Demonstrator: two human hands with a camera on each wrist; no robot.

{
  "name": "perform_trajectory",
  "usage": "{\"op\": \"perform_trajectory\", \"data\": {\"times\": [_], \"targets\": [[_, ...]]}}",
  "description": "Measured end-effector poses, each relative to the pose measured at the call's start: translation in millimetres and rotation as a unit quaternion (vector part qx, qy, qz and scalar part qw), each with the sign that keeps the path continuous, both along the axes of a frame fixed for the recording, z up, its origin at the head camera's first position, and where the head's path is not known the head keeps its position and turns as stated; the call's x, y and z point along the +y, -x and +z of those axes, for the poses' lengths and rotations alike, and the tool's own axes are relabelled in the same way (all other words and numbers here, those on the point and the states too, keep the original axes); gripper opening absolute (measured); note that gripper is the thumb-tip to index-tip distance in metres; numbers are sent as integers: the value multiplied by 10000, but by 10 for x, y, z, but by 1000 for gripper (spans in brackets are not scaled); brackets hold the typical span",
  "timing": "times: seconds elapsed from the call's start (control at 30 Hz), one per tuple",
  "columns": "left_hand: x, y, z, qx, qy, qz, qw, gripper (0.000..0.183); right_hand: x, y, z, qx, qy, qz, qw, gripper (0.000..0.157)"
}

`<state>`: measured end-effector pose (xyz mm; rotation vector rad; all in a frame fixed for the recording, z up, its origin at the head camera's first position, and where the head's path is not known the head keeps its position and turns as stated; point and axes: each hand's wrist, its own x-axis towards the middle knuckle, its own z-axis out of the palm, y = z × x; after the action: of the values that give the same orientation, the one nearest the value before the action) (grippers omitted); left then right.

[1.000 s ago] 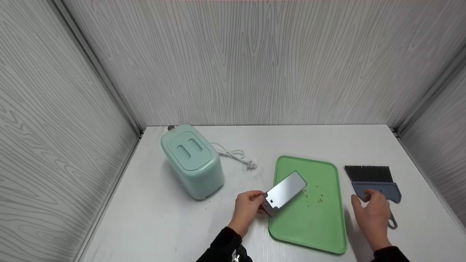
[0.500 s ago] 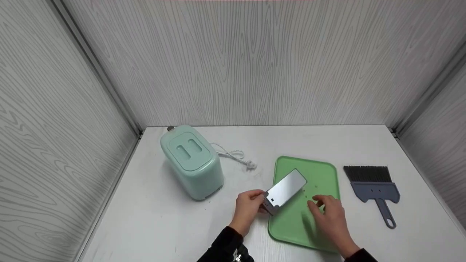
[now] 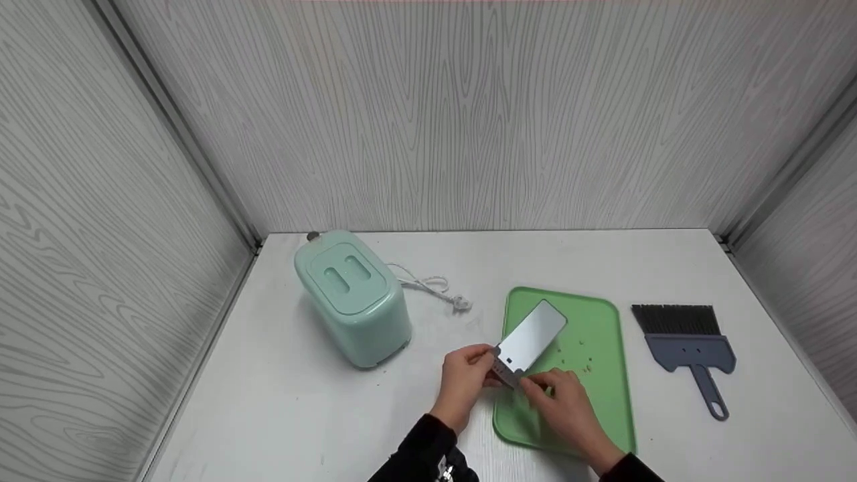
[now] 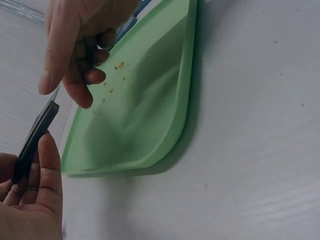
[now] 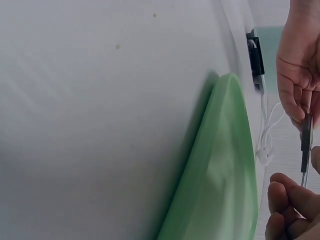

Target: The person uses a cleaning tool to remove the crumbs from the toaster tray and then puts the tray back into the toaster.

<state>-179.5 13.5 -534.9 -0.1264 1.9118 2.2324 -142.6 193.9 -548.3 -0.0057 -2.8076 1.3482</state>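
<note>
In the head view, my left hand (image 3: 465,380) pinches the dark grey end of a toaster crumb tray (image 3: 534,333), a flat silvery plate. The plate slants up and right over the left side of a green tray (image 3: 602,412). My right hand (image 3: 562,405) is at the plate's near right corner. In the right wrist view, its bent fingers (image 5: 287,192) and thumb lie either side of the plate's edge with a gap between them. Small brown crumbs (image 3: 587,368) lie on the green tray, seen also in the left wrist view (image 4: 120,66).
A mint-green toaster (image 3: 355,301) stands at the left, its white cord and plug (image 3: 460,303) behind and to its right. To the right of the green tray lies a grey brush (image 3: 689,348) with black bristles. Pale walls border the white table (image 3: 321,415).
My right hand has moved left from the brush, across the green tray, to the crumb tray's corner. The left hand has shifted slightly right, and the plate has turned a little more upright in view.
</note>
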Motion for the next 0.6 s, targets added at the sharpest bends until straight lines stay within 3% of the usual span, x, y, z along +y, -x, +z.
{"op": "perform_trajectory", "data": {"times": [0.13,0.33,0.6], "targets": [[22,4,1,6,-44,-29,10000,23,-70,18,-8,-580,613,-171,9963,24],[48,-6,4,13,-58,-61,10000,24,-123,18,-10,-1089,1564,-429,9807,34],[62,-24,12,48,34,-73,10000,25,-152,31,-13,-1819,2455,-883,9481,36]]}}
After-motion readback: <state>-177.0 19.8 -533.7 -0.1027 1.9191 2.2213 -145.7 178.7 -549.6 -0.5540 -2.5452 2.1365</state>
